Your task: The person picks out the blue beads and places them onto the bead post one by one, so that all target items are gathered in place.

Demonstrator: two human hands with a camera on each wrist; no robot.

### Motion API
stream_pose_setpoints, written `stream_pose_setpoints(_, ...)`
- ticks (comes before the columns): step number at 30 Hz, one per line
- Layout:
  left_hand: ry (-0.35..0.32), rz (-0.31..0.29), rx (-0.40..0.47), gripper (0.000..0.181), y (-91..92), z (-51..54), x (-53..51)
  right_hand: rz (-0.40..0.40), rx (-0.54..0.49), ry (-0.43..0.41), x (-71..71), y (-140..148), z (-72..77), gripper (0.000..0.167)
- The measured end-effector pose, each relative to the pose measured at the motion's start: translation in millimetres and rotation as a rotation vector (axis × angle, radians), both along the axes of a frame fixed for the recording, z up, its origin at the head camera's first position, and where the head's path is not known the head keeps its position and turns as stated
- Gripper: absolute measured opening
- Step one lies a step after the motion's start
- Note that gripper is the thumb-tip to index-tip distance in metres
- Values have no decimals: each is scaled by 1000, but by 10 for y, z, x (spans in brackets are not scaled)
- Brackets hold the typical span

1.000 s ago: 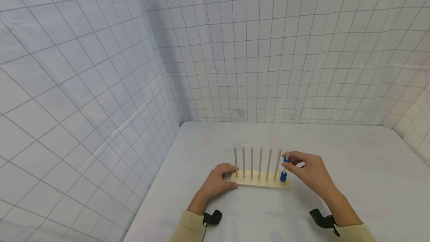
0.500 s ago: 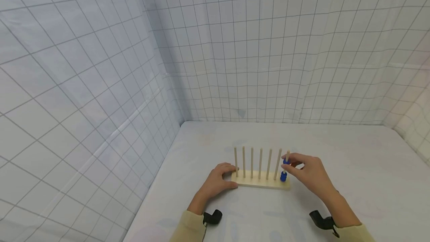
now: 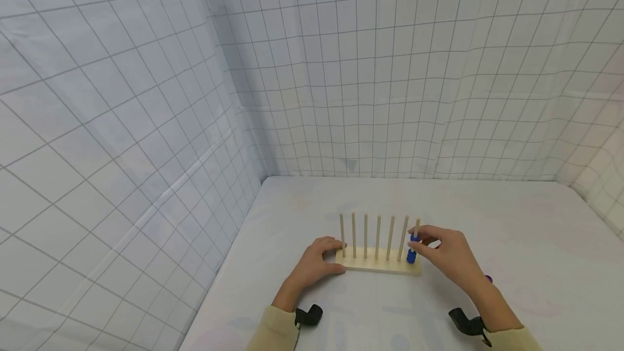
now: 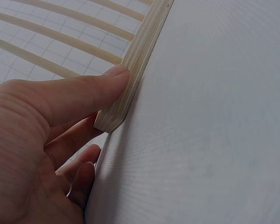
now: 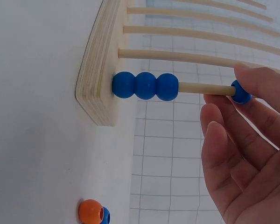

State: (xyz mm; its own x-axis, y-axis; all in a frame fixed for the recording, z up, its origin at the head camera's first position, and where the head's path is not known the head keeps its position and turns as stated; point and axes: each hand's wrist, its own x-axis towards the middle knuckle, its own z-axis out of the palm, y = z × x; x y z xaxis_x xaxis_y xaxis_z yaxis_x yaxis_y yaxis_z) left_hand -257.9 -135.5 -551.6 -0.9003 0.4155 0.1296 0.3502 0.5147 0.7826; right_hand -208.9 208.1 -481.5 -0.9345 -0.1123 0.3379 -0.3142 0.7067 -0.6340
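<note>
A pale wooden peg board (image 3: 380, 267) with a row of upright pegs lies on the table. My left hand (image 3: 316, 262) grips its left end, thumb on the front edge (image 4: 123, 88) and fingers behind. Three blue beads (image 5: 145, 86) sit stacked at the foot of the rightmost peg (image 5: 203, 88). Higher on that same peg is another blue bead (image 5: 241, 93), pinched between thumb and finger of my right hand (image 3: 450, 252). A gap of bare peg separates it from the stack. The other pegs carry no beads.
In the right wrist view an orange bead (image 5: 91, 212) and a partly hidden blue bead (image 5: 106, 216) lie on the table beside the board. A small purple thing (image 3: 488, 279) peeks out behind my right wrist. White gridded cloth walls (image 3: 390, 96) stand behind and at the sides.
My right hand has moved down a little along the rightmost peg with the blue bead, closer to the stack. The small purple thing now shows beside my wrist. My left hand stays put.
</note>
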Motion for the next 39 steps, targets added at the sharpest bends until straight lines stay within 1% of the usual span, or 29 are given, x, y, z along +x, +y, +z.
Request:
stream_pose_setpoints(8, -4, -1, 5, 56, 2, 12, 12, 18, -8, 13, -1, 3, -47, 26)
stream_pose_setpoints(19, 10, -7, 8, 55, -8, -7, 19, 11, 0, -13, 0, 5, -96, 28)
stream_pose_setpoints(28, -2, 0, 11, 55, -5, 10, 20, 9, 5, -21, -9, 10, -130, 29)
stream_pose_setpoints(39, 2, -1, 12, 55, -4, 29, 27, 18, 1, -1, -18, 20, -189, 28)
